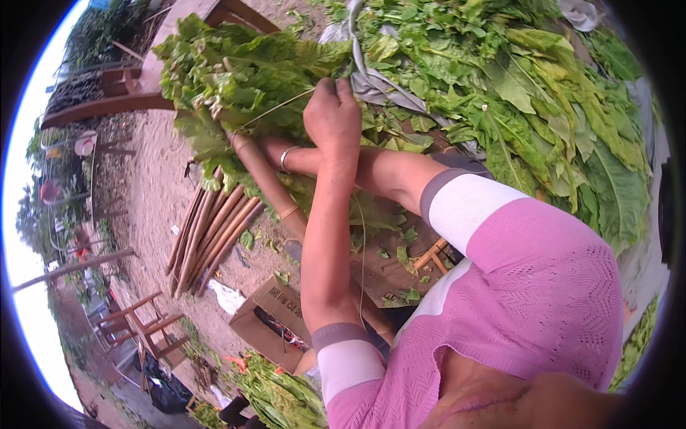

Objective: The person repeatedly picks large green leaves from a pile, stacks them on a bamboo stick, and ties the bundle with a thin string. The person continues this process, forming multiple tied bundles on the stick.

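Observation:
A wooden pole slants across before me, its upper part covered by a thick bunch of broad green leaves, apparently tobacco. My left hand is raised over my right forearm, pinching a thin string. That string runs taut down to the pole, where turns of it wrap the wood. Wearing a silver bracelet, my right hand reaches in behind the pole at the base of the bunch. Its fingers are hidden by pole and leaves, so its grip does not show. A slack length of string hangs beside my left forearm.
A large heap of leaves lies on grey sheeting at the upper right. Several bare poles are stacked left of the pole. Nearby stand an open cardboard box and a wooden chair. More leaves lie at the bottom.

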The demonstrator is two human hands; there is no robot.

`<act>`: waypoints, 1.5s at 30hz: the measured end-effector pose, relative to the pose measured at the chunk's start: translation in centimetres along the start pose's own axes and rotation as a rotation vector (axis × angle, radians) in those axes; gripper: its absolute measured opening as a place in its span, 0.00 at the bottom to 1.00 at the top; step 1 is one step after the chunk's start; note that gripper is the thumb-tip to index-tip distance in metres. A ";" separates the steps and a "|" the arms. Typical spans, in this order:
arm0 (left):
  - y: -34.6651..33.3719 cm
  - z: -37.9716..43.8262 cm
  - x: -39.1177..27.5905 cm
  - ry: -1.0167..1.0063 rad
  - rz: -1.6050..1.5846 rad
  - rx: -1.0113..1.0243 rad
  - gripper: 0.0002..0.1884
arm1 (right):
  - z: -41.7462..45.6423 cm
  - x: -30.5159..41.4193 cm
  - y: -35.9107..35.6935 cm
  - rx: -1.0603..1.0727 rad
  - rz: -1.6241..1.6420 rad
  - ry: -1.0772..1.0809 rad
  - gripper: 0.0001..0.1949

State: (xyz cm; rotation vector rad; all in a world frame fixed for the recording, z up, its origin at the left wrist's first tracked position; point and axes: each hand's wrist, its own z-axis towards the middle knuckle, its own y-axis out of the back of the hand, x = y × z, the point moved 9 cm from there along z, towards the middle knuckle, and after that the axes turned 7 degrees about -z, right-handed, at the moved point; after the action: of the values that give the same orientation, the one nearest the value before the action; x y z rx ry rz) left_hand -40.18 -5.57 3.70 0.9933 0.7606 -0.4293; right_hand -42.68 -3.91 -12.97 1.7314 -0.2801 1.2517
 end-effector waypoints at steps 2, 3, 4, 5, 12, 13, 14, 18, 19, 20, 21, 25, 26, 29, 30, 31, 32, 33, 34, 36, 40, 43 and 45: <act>0.7 -4.5 5.2 0.112 -0.005 0.055 0.13 | -2.0 -0.6 -3.3 0.068 -0.029 0.057 0.19; 1.8 -6.1 6.3 0.089 -0.023 -0.004 0.12 | -2.4 0.5 -4.5 0.106 -0.025 0.127 0.19; 2.9 -6.3 5.0 0.072 -0.103 -0.059 0.10 | -2.9 3.5 -4.2 0.137 0.012 0.249 0.19; 2.1 -6.6 4.1 0.087 -0.057 -0.037 0.09 | -3.3 3.9 -3.2 0.156 0.027 0.347 0.19; 0.1 -8.0 7.8 0.285 -0.224 0.053 0.10 | -8.6 -23.5 12.0 -0.191 -0.425 -0.518 0.23; -0.4 -7.9 8.2 0.333 -0.230 0.081 0.10 | -12.3 -27.8 15.5 -0.314 -0.483 -0.736 0.22; -1.0 -7.7 8.2 0.371 -0.239 0.080 0.10 | -15.9 -31.6 17.5 -0.377 -0.634 -0.861 0.23; -1.3 -6.9 9.8 0.401 -0.248 0.076 0.11 | -22.2 -36.5 16.4 -0.155 -0.746 -1.056 0.22; -1.3 -6.9 10.0 0.417 -0.237 0.080 0.11 | -22.4 -37.0 15.4 -0.124 -0.741 -1.032 0.21; -1.3 -6.9 10.1 0.432 -0.225 0.085 0.11 | -22.2 -37.3 15.0 -0.166 -0.736 -0.970 0.19; -1.4 -6.9 10.3 0.448 -0.214 0.091 0.11 | -22.7 -37.5 15.0 -0.214 -0.715 -0.924 0.18; -1.5 -6.9 9.9 0.437 -0.243 0.119 0.11 | -25.7 -35.6 20.5 -0.392 -0.593 -0.751 0.18; -1.6 -6.8 9.3 0.441 -0.211 0.116 0.12 | -26.3 -36.1 22.0 -0.449 -0.468 -0.742 0.18; -0.9 -6.9 9.3 0.466 -0.230 0.081 0.12 | -23.2 -33.0 25.0 -0.357 -0.423 -0.777 0.19; -0.8 -7.0 9.4 0.464 -0.244 0.069 0.12 | -21.8 -31.9 25.0 -0.290 -0.463 -0.804 0.20; -1.0 -6.9 9.4 0.457 -0.251 0.079 0.12 | -21.3 -32.9 24.1 -0.178 -0.494 -0.858 0.20; -1.1 -6.8 9.5 0.450 -0.257 0.089 0.12 | -21.0 -34.4 22.8 -0.064 -0.522 -0.911 0.20; -1.2 -6.8 9.7 0.445 -0.258 0.097 0.12 | -21.1 -35.8 21.0 0.056 -0.546 -0.960 0.20; -1.0 -6.8 9.7 0.447 -0.262 0.091 0.12 | -21.8 -36.9 18.8 0.141 -0.528 -1.018 0.20; -0.8 -7.1 9.7 0.452 -0.268 0.073 0.12 | -23.1 -38.4 14.3 0.225 -0.531 -1.080 0.20; -0.9 -7.1 9.2 0.460 -0.249 0.089 0.12 | -25.2 -39.7 10.2 0.156 -0.642 -1.109 0.20; -1.1 -6.9 9.3 0.440 -0.261 0.097 0.11 | -25.7 -40.4 10.3 0.115 -0.598 -1.140 0.20; -1.4 -7.0 9.4 0.445 -0.268 0.106 0.11 | -26.3 -41.2 10.6 0.177 -0.478 -1.158 0.24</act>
State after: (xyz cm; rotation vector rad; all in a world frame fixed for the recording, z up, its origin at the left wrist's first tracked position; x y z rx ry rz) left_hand -37.37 -0.06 -6.35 1.1059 1.2922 -0.4897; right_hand -84.28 -2.08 -40.67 2.3345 -0.3792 -0.1699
